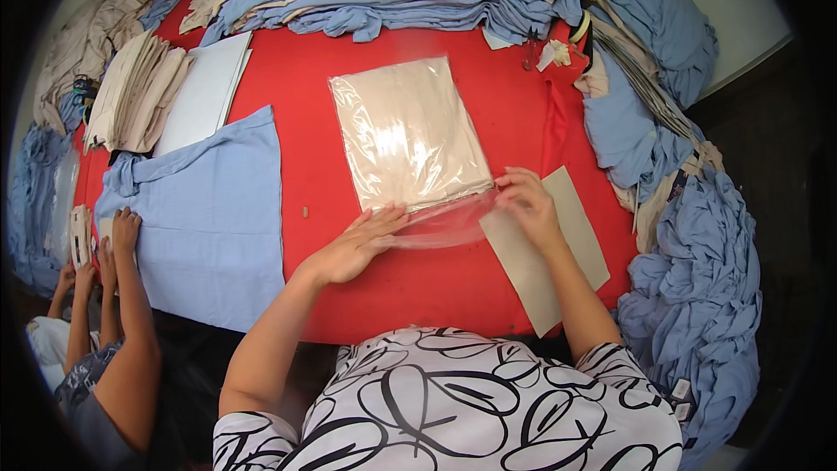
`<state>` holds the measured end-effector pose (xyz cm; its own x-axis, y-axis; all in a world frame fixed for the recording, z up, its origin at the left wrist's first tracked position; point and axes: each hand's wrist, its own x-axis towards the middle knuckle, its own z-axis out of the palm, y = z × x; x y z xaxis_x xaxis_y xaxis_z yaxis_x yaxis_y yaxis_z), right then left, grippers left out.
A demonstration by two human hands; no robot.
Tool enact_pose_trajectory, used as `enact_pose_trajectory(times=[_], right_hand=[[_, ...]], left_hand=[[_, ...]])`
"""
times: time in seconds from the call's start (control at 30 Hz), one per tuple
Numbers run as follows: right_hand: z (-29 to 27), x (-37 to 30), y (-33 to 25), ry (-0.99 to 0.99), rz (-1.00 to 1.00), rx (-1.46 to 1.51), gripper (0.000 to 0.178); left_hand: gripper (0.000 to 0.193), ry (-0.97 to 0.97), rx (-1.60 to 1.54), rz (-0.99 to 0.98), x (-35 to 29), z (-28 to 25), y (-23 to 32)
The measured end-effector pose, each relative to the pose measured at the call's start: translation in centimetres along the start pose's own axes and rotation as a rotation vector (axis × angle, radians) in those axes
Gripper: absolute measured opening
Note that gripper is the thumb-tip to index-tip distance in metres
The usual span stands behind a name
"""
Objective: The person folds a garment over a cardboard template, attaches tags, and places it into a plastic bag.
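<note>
A folded beige garment (pixel 401 139) lies flat inside a clear plastic bag (pixel 436 222), whose loose flap points toward me. My left hand (pixel 359 242) rests at the bag's near left corner, fingers stretched out flat over the flap. At the near right corner, my right hand (pixel 527 205) has its fingers curled in a pinch at the flap's edge. Beneath my right wrist is a flat grey-beige card sheet (pixel 567 244), partly covered by the hand and forearm.
A red-covered table (pixel 301 288) carries a spread light blue garment (pixel 209 218), folded beige garments (pixel 135 92) and white sheets (pixel 205 78). Beige and blue cloth piles (pixel 375 13) line the far side; blue garments (pixel 693 296) heap at right. Co-workers' hands (pixel 122 231) work at left.
</note>
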<state>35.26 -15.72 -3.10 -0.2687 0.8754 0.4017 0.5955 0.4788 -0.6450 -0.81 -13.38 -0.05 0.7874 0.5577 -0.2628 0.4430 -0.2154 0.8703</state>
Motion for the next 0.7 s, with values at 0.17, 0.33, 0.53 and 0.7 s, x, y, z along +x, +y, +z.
enact_pose_trajectory(times=[0.17,0.33,0.53,0.7], right_hand=[[2.3,5.3,0.2,0.096,0.473,0.54,0.013],[3.4,8.5,-0.3,0.12,0.593,0.385,0.019],[4.1,9.0,0.8,0.061,0.538,0.062,0.024],[4.3,9.1,2.6,0.085,0.114,-0.326,0.026]], left_hand=[[0.048,0.182,-0.15,-0.097,-0.1,-0.9,1.0],[0.025,0.709,-0.56,-0.104,2.0,-1.7,-2.5],[0.024,0.906,-0.488,-0.276,3.7,-1.9,-1.5],[0.023,0.888,-0.208,-0.368,4.3,-3.1,-1.1]])
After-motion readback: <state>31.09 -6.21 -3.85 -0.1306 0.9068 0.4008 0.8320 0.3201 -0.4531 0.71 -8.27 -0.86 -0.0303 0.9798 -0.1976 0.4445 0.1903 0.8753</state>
